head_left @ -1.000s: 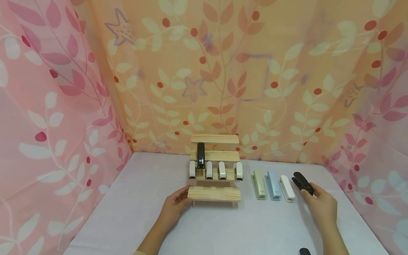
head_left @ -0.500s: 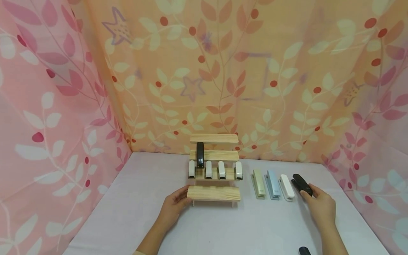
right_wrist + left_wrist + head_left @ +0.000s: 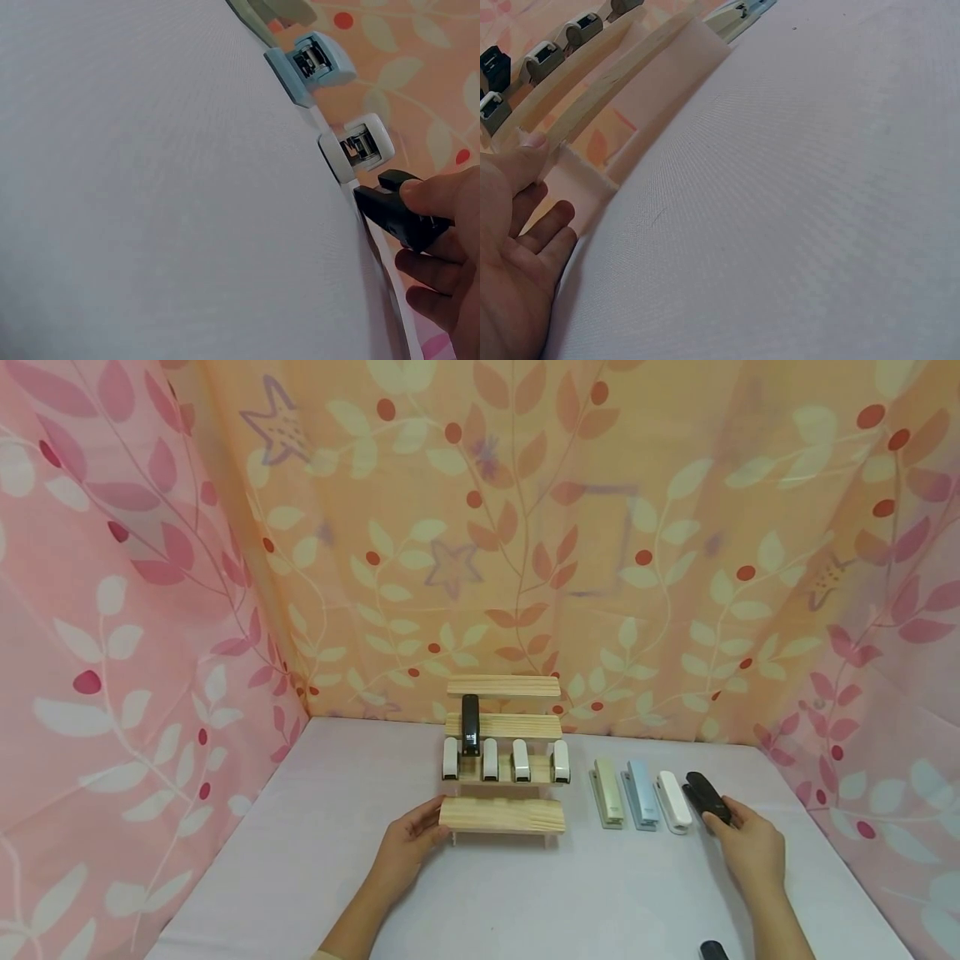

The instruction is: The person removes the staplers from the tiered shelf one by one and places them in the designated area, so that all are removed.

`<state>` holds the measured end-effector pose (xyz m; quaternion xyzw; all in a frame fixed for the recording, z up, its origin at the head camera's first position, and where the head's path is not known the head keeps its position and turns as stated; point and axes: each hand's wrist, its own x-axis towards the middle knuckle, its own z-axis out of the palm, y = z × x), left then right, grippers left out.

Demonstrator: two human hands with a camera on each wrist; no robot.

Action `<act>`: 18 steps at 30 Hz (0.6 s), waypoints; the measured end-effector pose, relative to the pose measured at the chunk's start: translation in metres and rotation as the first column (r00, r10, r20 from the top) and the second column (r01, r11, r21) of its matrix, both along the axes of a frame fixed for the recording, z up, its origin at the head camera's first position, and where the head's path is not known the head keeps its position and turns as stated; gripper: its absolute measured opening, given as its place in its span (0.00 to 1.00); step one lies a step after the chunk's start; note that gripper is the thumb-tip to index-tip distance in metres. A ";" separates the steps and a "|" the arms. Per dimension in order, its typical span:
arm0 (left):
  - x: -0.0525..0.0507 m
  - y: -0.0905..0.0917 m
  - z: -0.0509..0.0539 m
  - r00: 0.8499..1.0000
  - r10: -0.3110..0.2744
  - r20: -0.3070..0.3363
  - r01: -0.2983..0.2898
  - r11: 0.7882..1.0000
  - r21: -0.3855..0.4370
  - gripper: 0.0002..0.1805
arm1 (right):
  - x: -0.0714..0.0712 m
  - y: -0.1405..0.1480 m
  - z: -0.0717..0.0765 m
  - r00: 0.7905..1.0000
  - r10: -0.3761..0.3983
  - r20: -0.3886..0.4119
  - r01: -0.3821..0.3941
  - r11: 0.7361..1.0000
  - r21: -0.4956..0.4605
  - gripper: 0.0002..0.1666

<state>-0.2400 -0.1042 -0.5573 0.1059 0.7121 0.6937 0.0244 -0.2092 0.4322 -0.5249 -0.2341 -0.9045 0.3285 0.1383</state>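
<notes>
My left hand (image 3: 408, 847) grips the left end of the lowest board of a stepped wooden shelf (image 3: 502, 816). In the left wrist view the thumb (image 3: 531, 146) lies against the board's end. My right hand (image 3: 756, 852) holds a black stapler (image 3: 707, 797) by its near end, thumb on one side and fingers on the other. The stapler is just right of a white stapler (image 3: 674, 802); further left stand a blue stapler (image 3: 642, 796) and a green stapler (image 3: 607, 794). Whether the black stapler touches the table cannot be told.
Several small white staplers (image 3: 521, 761) stand on the shelf's second step, and another black stapler (image 3: 470, 725) leans across the step above. Part of a black object (image 3: 713, 951) shows at the front edge of view. Patterned curtains (image 3: 517, 527) enclose the white table (image 3: 495, 902).
My right hand has shifted slightly left with the black stapler, nearer to the white one. The left hand keeps its place on the shelf.
</notes>
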 end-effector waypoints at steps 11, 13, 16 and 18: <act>0.002 -0.002 0.001 1.000 0.001 -0.006 -0.001 1.000 -0.004 0.32 | -0.002 0.000 -0.007 0.998 0.036 0.045 -0.038 0.998 0.045 0.45; 0.001 -0.002 0.000 1.000 0.002 -0.006 -0.002 1.000 -0.006 0.32 | -0.001 0.000 -0.008 0.998 0.045 0.046 -0.047 0.997 0.062 0.45; 0.001 -0.001 0.000 1.000 -0.005 -0.005 0.005 1.000 -0.001 0.32 | 0.000 0.000 -0.009 0.997 0.056 0.044 -0.060 0.993 0.100 0.44; 0.001 -0.001 0.001 1.000 -0.011 -0.001 0.011 1.000 -0.001 0.32 | 0.000 0.000 -0.010 0.997 0.060 0.047 -0.066 0.990 0.122 0.44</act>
